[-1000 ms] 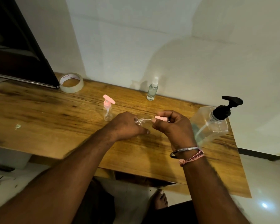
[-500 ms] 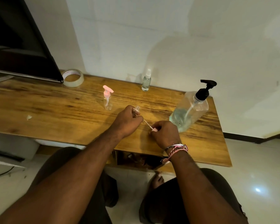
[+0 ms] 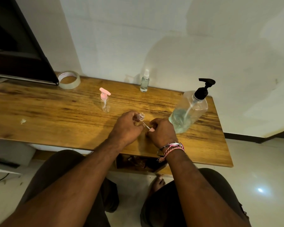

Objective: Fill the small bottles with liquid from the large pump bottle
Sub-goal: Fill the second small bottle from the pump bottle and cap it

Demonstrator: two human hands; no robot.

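Observation:
My left hand [image 3: 127, 126] grips a small clear bottle [image 3: 140, 117] whose threaded neck stands uncapped. My right hand [image 3: 161, 132] pinches the pink pump cap [image 3: 151, 129] taken off it, down at the wooden table [image 3: 56, 115]; its thin dip tube [image 3: 146, 125] slants up toward the bottle. The large clear pump bottle [image 3: 189, 110] with a black pump head stands right of my hands, about a third full. A second small bottle with a pink pump [image 3: 105, 101] stands behind my left hand. A small spray bottle [image 3: 144, 81] holding clear liquid stands by the wall.
A roll of clear tape [image 3: 69, 79] lies at the back left beside a dark screen [image 3: 18, 46]. A small scrap [image 3: 23, 121] lies on the left of the table. My knees sit under the front edge.
My right hand has pulled the pink pump cap out of the small bottle and lowered it to the table. My left hand has tipped the uncapped bottle upright.

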